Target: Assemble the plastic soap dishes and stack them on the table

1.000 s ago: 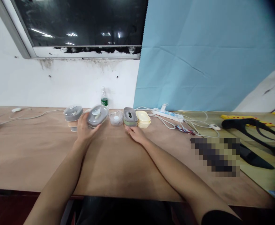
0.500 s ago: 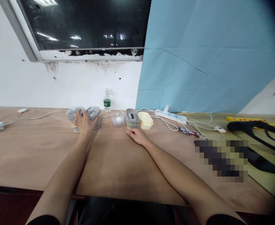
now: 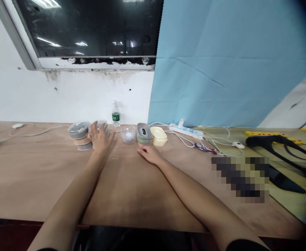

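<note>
Left hand was raised before a partly hidden container stack, its grip spread wide; contact could not be told. That stack stood on the brown surface, just right of a grey-lidded stack. Right hand lay low before a grey-and-green container, fingers loosely curled; whether they pinched anything could not be told. Clear container stood left of the grey-and-green one, yellow trays to its right. Bottle stood by the wall.
</note>
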`<state>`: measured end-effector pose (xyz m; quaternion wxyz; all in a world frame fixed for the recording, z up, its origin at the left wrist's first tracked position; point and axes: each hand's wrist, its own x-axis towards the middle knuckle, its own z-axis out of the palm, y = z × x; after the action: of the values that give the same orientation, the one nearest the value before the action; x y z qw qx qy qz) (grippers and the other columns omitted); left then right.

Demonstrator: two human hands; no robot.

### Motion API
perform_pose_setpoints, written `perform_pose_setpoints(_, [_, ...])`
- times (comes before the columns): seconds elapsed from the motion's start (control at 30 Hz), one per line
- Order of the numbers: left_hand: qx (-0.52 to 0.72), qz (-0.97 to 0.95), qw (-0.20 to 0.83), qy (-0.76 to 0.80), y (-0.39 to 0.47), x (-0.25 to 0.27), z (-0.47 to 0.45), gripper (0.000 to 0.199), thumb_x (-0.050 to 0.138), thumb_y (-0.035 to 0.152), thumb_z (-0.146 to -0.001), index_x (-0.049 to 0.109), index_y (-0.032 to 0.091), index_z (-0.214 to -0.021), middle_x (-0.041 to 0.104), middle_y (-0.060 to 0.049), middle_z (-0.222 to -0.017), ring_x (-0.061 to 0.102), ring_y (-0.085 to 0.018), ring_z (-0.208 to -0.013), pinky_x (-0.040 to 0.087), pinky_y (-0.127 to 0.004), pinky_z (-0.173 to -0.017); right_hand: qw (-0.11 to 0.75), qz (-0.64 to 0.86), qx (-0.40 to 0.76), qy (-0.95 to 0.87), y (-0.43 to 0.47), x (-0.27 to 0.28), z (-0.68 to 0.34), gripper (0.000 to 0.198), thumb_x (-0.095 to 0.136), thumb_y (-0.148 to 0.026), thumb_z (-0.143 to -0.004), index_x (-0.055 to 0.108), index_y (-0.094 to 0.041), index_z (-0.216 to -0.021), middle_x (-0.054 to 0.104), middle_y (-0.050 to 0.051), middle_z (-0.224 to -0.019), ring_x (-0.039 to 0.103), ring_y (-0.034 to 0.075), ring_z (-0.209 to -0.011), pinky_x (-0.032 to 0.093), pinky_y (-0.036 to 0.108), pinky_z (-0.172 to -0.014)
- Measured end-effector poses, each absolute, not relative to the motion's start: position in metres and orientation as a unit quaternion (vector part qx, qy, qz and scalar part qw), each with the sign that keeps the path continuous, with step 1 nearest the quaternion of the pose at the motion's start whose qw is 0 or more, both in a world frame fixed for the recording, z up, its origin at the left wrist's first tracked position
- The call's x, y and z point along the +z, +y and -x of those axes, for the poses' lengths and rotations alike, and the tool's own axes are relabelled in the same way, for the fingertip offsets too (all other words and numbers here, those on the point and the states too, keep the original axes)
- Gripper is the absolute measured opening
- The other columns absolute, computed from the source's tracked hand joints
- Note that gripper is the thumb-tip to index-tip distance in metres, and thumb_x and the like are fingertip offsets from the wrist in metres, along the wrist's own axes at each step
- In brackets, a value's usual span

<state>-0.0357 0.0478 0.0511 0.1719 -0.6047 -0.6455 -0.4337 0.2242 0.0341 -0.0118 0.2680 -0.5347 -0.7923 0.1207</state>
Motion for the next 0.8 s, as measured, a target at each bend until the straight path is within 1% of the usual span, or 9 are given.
perform_pose_setpoints(0.03, [-0.426, 0.634, 0.177, -0.621, 0.045, 0.046, 0.028, 0.054, 0.06, 0.047, -0.078, 0.052, 0.021, -0.125, 0.029, -0.015, -0.146, 0.019, -0.036, -0.136, 0.016, -0.053, -0.107, 0.268, 0.533, 0.121, -0.793, 0.034, -0.012, -0.224, 0.041, 0.046, -0.051, -0.089, 0.062, -0.018, -0.069, 0.062, 0.002, -0.067, 0.05, 0.013, -0.061, 0.024, 0.024, -0.055])
perform_pose_setpoints(0.13, [-0.38, 0.732, 0.156, -0.544, 0.036, 0.027, 0.007, 0.041, 0.057, 0.042, -0.082, 0.058, 0.023, -0.118, 0.033, -0.012, -0.145, 0.023, -0.034, -0.136, 0.021, -0.049, -0.106, 0.27, 0.533, 0.122, -0.793, 0.033, -0.013, -0.225, 0.041, 0.047, -0.05, -0.089, 0.062, -0.018, -0.069, 0.062, 0.001, -0.066, 0.049, 0.012, -0.061, 0.024, 0.024, -0.055])
perform_pose_setpoints(0.23, [-0.331, 0.81, 0.108, -0.471, 0.03, 0.009, -0.004, 0.036, 0.056, 0.039, -0.082, 0.059, 0.023, -0.115, 0.042, -0.013, -0.139, 0.035, -0.034, -0.127, 0.03, -0.049, -0.1, 0.278, 0.535, 0.121, -0.789, 0.033, -0.014, -0.225, 0.041, 0.047, -0.049, -0.089, 0.061, -0.017, -0.066, 0.06, 0.001, -0.063, 0.048, 0.012, -0.059, 0.024, 0.024, -0.054])
perform_pose_setpoints(0.3, [-0.298, 0.861, 0.055, -0.41, 0.027, 0.002, -0.007, 0.029, 0.053, 0.036, -0.085, 0.061, 0.021, -0.109, 0.054, -0.011, -0.126, 0.049, -0.029, -0.112, 0.038, -0.045, -0.093, 0.283, 0.535, 0.123, -0.787, 0.034, -0.016, -0.225, 0.04, 0.048, -0.048, -0.089, 0.061, -0.017, -0.065, 0.059, 0.0, -0.061, 0.047, 0.011, -0.058, 0.024, 0.024, -0.054])
perform_pose_setpoints(0.37, [-0.281, 0.891, -0.009, -0.355, 0.025, -0.002, -0.009, 0.024, 0.05, 0.034, -0.087, 0.061, 0.02, -0.103, 0.061, -0.009, -0.109, 0.054, -0.023, -0.099, 0.042, -0.038, -0.088, 0.286, 0.536, 0.127, -0.784, 0.035, -0.017, -0.223, 0.039, 0.049, -0.047, -0.088, 0.061, -0.018, -0.066, 0.059, 0.0, -0.061, 0.047, 0.011, -0.057, 0.024, 0.024, -0.053])
perform_pose_setpoints(0.43, [-0.276, 0.901, -0.057, -0.329, 0.024, -0.003, -0.01, 0.02, 0.051, 0.033, -0.087, 0.062, 0.02, -0.099, 0.062, -0.007, -0.102, 0.055, -0.021, -0.095, 0.044, -0.035, -0.086, 0.29, 0.535, 0.134, -0.782, 0.034, -0.017, -0.222, 0.036, 0.05, -0.045, -0.088, 0.062, -0.018, -0.067, 0.059, -0.001, -0.061, 0.048, 0.011, -0.056, 0.025, 0.024, -0.052])
perform_pose_setpoints(0.5, [-0.281, 0.898, -0.085, -0.327, 0.023, -0.004, -0.011, 0.019, 0.053, 0.033, -0.086, 0.062, 0.02, -0.097, 0.061, -0.007, -0.101, 0.055, -0.021, -0.095, 0.045, -0.035, -0.086, 0.309, 0.538, 0.123, -0.775, 0.029, -0.016, -0.224, 0.034, 0.05, -0.043, -0.089, 0.062, -0.019, -0.068, 0.06, -0.001, -0.061, 0.049, 0.012, -0.056, 0.027, 0.024, -0.053])
perform_pose_setpoints(0.7, [-0.299, 0.882, -0.119, -0.345, 0.026, -0.007, -0.01, 0.021, 0.05, 0.034, -0.088, 0.062, 0.02, -0.097, 0.061, -0.008, -0.099, 0.055, -0.021, -0.096, 0.046, -0.037, -0.087, 0.419, 0.55, -0.04, -0.721, 0.012, -0.012, -0.266, 0.025, 0.047, -0.032, -0.09, 0.062, -0.019, -0.075, 0.061, 0.003, -0.069, 0.054, 0.015, -0.067, 0.038, 0.026, -0.066])
perform_pose_setpoints(0.8, [-0.277, 0.89, -0.121, -0.341, 0.027, -0.009, -0.01, 0.022, 0.051, 0.035, -0.088, 0.063, 0.019, -0.097, 0.062, -0.008, -0.1, 0.055, -0.021, -0.095, 0.046, -0.037, -0.087, 0.452, 0.579, -0.113, -0.669, 0.019, -0.012, -0.29, 0.019, 0.047, -0.029, -0.089, 0.063, -0.018, -0.087, 0.062, 0.007, -0.084, 0.056, 0.02, -0.084, 0.041, 0.031, -0.078])
